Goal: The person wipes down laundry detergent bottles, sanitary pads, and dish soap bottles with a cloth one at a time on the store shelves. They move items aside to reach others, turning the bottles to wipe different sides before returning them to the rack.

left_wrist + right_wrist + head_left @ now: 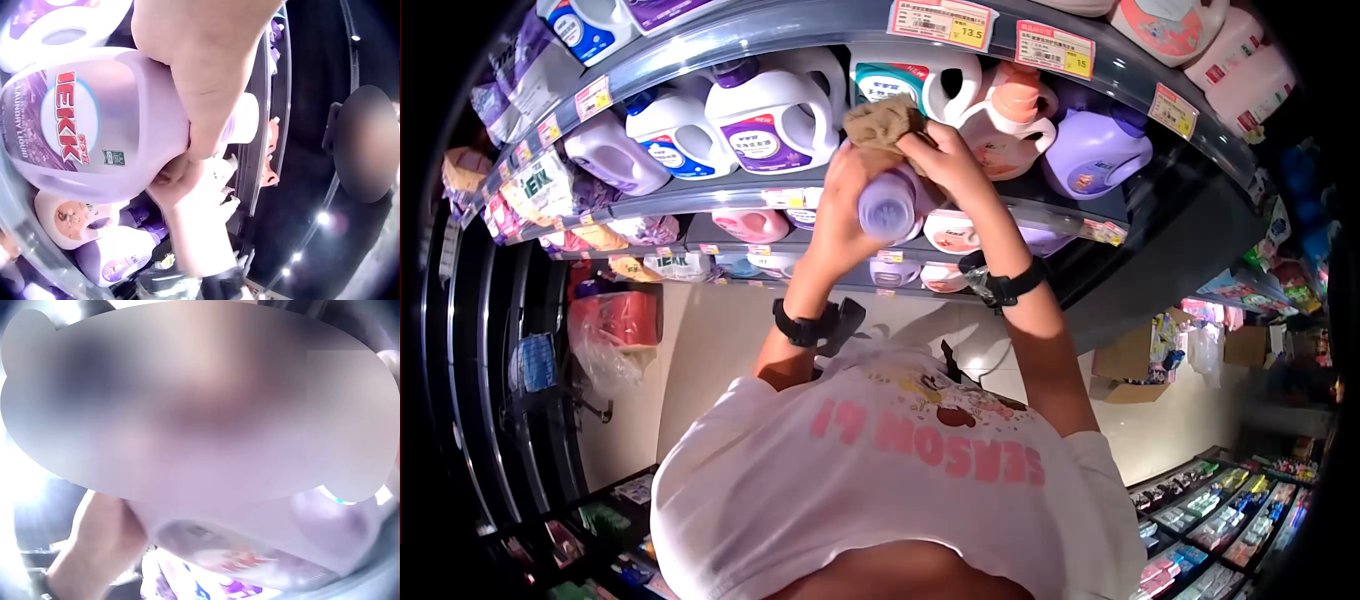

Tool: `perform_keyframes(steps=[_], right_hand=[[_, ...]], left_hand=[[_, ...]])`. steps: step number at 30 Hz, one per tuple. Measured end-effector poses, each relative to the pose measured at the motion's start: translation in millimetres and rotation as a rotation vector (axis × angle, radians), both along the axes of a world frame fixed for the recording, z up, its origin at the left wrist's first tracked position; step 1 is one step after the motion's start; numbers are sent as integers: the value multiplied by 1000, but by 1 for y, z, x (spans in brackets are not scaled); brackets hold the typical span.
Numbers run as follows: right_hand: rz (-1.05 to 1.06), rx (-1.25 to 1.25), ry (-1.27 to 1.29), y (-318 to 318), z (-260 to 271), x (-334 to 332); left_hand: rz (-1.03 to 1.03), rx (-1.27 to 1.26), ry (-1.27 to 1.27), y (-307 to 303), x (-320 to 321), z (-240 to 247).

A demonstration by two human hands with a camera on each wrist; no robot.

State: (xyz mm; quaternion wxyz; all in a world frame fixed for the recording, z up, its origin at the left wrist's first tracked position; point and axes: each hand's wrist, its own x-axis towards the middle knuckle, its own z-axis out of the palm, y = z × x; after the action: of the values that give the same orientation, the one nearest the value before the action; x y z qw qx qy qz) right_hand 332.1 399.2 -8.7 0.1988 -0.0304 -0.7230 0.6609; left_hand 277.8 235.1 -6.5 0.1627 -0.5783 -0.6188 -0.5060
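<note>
A light purple laundry liquid bottle [112, 119] is held off the shelf, its cap [887, 212] facing the person's body in the head view. The left hand [840, 205] grips the bottle around its side near the neck; it fills the top of the left wrist view. At the bottle's far end, the right hand [945, 165] holds a crumpled brown cloth [883, 122] against it. In the left wrist view, the right hand [190, 190] is close to the bottle's handle side. Blur covers much of the right wrist view, where the left hand [103, 534] shows beside the bottle.
Curved shelves [770, 190] with price tags hold white jugs [765, 120], a pink bottle [1005, 125] and a purple bottle [1095, 155] close around the hands. A red box [625, 320] stands low at left; an open carton [1135, 355] lies at right on the pale floor.
</note>
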Motion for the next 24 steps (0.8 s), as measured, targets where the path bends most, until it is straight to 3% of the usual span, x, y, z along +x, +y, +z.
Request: perform_keyframes(steps=[1,3,4,5,6,9,10,12,14,15,18,19,20,22,24], right_hand=[[-13,111,32,13,-25,-11],[-19,11,46,32,-57,-15],[-95,53,-154,53,-82,-22],[-163,214,-153,74,-106,-31],[-235,379,-149,76,-104,-35],[-187,450,-93,63,-88,-30],[-54,354,-137,38,-57,-19],[220,402,140,4,-30,-13],[358,475,-25,-8,-20,-22],[448,318,-78,-9,-22,-30],[327,478,-169,4,-38,-60],[201,752,-217,16,-48,-76],[125,784,-212,32,-67,-93],[12,615,-306,32,-54,-88],[-78,715,-311,35,-59,-86]], left_hand=[[-8,-9,-25,-7,8,-8],[-17,-68,-2,-20,18,-16],[-25,-72,4,-23,23,-22],[-6,-77,-18,-27,26,-22],[3,-75,-16,-28,25,-23],[12,-44,-55,-34,21,-27],[6,-30,-78,-37,19,-31],[24,-45,-53,-41,21,-36],[-12,-24,-89,-43,25,-50],[-18,-39,-106,-47,32,-55],[46,-92,-58,-47,36,-59],[35,-81,-62,-45,34,-57],[25,-72,-68,-45,34,-57],[25,-76,-78,-46,33,-55],[12,-91,-68,-46,28,-53]])
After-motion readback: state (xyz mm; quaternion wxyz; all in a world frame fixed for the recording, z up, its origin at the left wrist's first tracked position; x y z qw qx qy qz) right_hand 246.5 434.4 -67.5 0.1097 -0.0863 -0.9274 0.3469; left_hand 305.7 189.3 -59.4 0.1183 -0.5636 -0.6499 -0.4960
